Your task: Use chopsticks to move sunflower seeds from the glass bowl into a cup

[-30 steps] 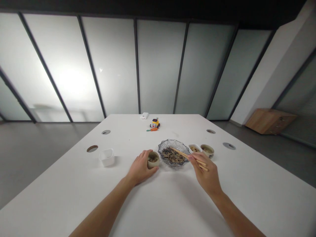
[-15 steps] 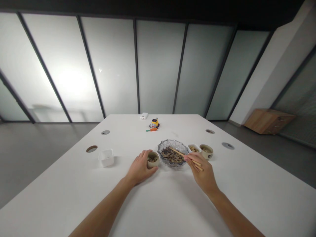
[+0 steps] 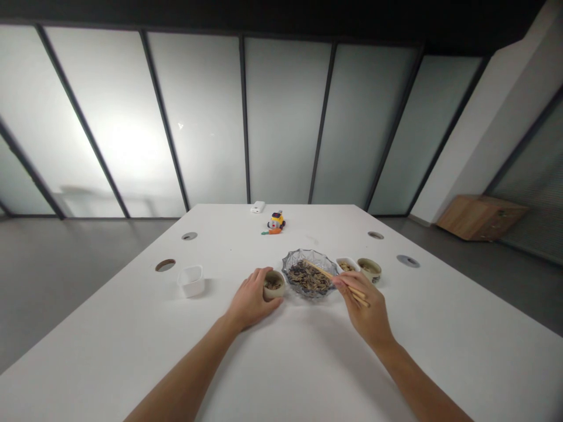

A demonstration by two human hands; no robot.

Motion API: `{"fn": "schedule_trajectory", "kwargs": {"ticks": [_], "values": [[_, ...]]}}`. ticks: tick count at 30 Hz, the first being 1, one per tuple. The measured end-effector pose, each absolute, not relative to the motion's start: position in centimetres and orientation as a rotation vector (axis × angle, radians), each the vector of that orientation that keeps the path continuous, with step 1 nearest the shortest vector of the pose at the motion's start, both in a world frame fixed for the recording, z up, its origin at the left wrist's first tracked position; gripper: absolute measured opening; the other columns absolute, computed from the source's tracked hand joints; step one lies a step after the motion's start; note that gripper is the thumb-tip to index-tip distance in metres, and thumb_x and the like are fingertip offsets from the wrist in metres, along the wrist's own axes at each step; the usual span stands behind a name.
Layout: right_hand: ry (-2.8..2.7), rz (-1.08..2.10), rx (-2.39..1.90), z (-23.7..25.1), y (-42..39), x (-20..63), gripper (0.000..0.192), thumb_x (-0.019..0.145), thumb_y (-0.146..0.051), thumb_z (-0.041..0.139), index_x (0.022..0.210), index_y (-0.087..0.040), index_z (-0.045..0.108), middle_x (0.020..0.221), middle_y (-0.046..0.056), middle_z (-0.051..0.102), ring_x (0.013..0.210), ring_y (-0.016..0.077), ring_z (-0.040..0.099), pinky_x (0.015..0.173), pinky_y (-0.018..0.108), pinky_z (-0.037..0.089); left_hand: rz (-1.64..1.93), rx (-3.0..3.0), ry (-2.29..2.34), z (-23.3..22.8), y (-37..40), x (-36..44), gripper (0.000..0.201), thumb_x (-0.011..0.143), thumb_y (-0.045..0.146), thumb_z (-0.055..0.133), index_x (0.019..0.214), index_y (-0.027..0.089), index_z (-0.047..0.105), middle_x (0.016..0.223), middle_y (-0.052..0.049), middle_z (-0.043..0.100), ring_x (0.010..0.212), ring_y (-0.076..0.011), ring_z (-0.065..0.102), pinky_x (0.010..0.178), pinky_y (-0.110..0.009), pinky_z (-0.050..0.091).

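Observation:
My left hand (image 3: 251,300) is wrapped round the side of a small beige cup (image 3: 275,293), which holds some dark, thin pieces. Just right of that cup stands a clear glass bowl (image 3: 315,294) with a heap of dark and brown seed-like pieces (image 3: 310,278). Wooden chopsticks (image 3: 319,269) are gripped in my right hand (image 3: 368,312), their tips over the heap at the bowl's far left side. Whether the tips pinch a piece is too small to tell. Beyond my right hand sit a small white dish (image 3: 342,260) of light brown pieces and a second beige cup (image 3: 375,277).
A white square container (image 3: 192,287) stands on the white table (image 3: 281,363) at left. Farther back lie a yellow toy vehicle (image 3: 276,219), an orange toy carrot (image 3: 274,231) and a white box-like object (image 3: 257,207). Round holes (image 3: 165,265) pierce the tabletop near both sides.
My right hand has shifted slightly right with the chopsticks, whose tips stay over the bowl. My left hand keeps its hold on the cup. The whole view has moved a little.

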State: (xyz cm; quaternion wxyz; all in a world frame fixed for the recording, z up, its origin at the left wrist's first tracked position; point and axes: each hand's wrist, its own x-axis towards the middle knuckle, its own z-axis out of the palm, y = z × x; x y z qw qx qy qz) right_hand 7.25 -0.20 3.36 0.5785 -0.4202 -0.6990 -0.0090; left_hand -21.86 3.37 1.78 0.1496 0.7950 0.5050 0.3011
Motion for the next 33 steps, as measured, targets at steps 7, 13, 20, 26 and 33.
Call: {"fn": "schedule_trajectory", "kwargs": {"ticks": [7,13,20,26,33], "values": [[-1.64,-0.007,-0.973,3.5,-0.2,7.0,0.017,0.103,-0.031,0.066,0.097,-0.023,0.079,0.093,0.006,0.075,0.085,0.0194,0.073,0.076,0.031,0.061,0.87,2.282,1.45,1.8,3.3,-21.8,0.066,0.084,0.033,0.078,0.143,0.024,0.05,0.135,-0.011,0.063,0.123,-0.0335,0.064,0.106,-0.046,0.049],[-1.641,0.024,-1.027,3.2,-0.1,7.3,0.022,0.104,-0.037,0.064,0.097,-0.023,0.079,0.095,0.007,0.077,0.088,0.0215,0.074,0.081,0.036,0.062,0.885,2.285,1.442,1.8,3.3,-21.8,0.064,0.084,0.032,0.079,0.142,0.025,0.052,0.134,-0.011,0.064,0.122,-0.033,0.064,0.106,-0.046,0.05],[-1.669,0.02,-1.046,3.3,-0.2,7.1,0.026,0.104,-0.039,0.062,0.091,-0.022,0.077,0.09,0.007,0.076,0.083,0.0215,0.073,0.076,0.034,0.061,0.899,2.291,1.436,1.9,3.2,-21.8,0.064,0.083,0.031,0.079,0.141,0.025,0.053,0.134,-0.011,0.064,0.122,-0.0326,0.065,0.106,-0.045,0.05],[-1.649,0.016,-1.032,3.4,-0.3,7.1,0.023,0.104,-0.037,0.064,0.092,-0.022,0.077,0.091,0.007,0.076,0.083,0.0213,0.074,0.075,0.033,0.061,0.89,2.29,1.436,1.9,3.1,-21.8,0.063,0.083,0.031,0.079,0.14,0.025,0.052,0.133,-0.01,0.064,0.122,-0.0328,0.064,0.106,-0.045,0.05],[-1.536,0.144,-1.016,4.6,-0.8,6.8,0.029,0.102,-0.045,0.066,0.09,-0.023,0.081,0.091,0.008,0.078,0.085,0.0234,0.075,0.077,0.037,0.065,0.866,2.291,1.444,2.0,3.2,-21.9,0.065,0.083,0.032,0.079,0.142,0.026,0.051,0.134,-0.011,0.064,0.124,-0.0341,0.064,0.106,-0.046,0.05]]}}
